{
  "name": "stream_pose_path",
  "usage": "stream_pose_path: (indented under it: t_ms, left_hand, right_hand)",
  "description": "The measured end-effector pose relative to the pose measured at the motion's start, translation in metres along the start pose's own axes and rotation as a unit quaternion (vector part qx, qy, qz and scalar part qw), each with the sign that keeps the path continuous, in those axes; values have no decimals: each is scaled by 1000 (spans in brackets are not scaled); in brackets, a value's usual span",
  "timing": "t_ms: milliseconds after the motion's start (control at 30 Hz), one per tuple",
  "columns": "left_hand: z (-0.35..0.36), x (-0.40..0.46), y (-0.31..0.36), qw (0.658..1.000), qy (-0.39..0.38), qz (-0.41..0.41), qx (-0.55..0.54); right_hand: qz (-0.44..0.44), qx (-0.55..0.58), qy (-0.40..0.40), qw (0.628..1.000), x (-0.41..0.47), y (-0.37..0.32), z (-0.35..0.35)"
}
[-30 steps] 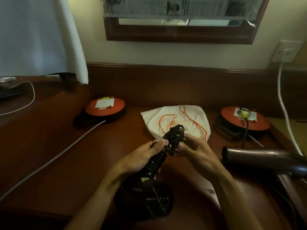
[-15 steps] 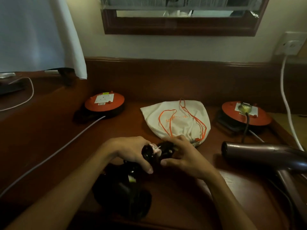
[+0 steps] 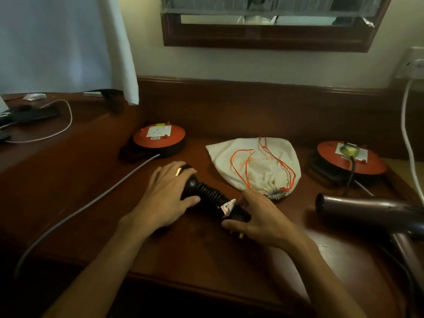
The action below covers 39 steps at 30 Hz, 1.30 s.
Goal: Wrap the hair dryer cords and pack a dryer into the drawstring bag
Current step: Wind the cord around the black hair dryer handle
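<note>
A black hair dryer [image 3: 207, 196] lies on the brown desk [image 3: 206, 255], its cord coiled tightly around the handle. My left hand [image 3: 166, 199] rests over its far-left end, fingers curled on it. My right hand [image 3: 259, 218] grips the near-right end, beside a small white tag [image 3: 227, 206]. The cream drawstring bag [image 3: 257, 166] with orange cords lies flat just behind, its gathered mouth next to my right fingers. A second, mauve hair dryer [image 3: 371, 214] lies at the right with its nozzle pointing left.
Two orange cable reels stand at the back: the left reel [image 3: 159, 140] with a grey cable [image 3: 75, 214] running to the near left, the right reel [image 3: 351, 157] with a plug in it. A white cable [image 3: 407, 138] hangs from a wall socket. A curtain [image 3: 68, 42] hangs at the left.
The black dryer has gone from upright in both hands, plug end being tucked, to lying flat on the desk. My hands have moved apart to its two ends.
</note>
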<state>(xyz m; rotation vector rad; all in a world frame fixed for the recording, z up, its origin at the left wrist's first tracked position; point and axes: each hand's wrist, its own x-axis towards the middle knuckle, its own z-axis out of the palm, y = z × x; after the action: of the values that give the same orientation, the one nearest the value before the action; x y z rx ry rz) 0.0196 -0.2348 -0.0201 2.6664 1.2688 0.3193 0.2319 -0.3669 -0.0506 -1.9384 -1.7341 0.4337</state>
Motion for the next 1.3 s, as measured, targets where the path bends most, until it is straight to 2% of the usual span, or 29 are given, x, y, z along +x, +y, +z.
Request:
stream_pose_path:
  t_ms: [67, 167, 300, 500, 633, 733, 1033, 1167, 1300]
  left_hand:
    - [11, -14, -13, 996, 39, -69, -48]
    - [34, -17, -21, 987, 12, -110, -118]
    - [44, -8, -27, 993, 60, -78, -66]
    - [30, 3, -48, 996, 47, -55, 57]
    - [47, -5, -48, 991, 127, -43, 5]
    - [56, -4, -74, 982, 178, -35, 57]
    - [36, 63, -141, 999, 35, -6, 27]
    - [35, 87, -147, 1000, 17, 3, 0]
    - [33, 92, -150, 1000, -4, 4, -17]
  right_hand:
    - [-16, 16, -1, 1000, 6, -7, -8]
    - [-44, 54, 0, 998, 26, -20, -4]
    - [-38, 85, -30, 995, 39, -29, 23]
    - [-41, 124, -31, 991, 36, -44, 36]
    - [-64, 132, -24, 989, 58, -51, 50]
    - [-56, 182, -41, 981, 72, -62, 81]
    - [-3, 167, 53, 985, 121, -112, 138]
    - [43, 166, 107, 979, 137, -124, 154]
    - [55, 165, 118, 978, 138, -129, 154]
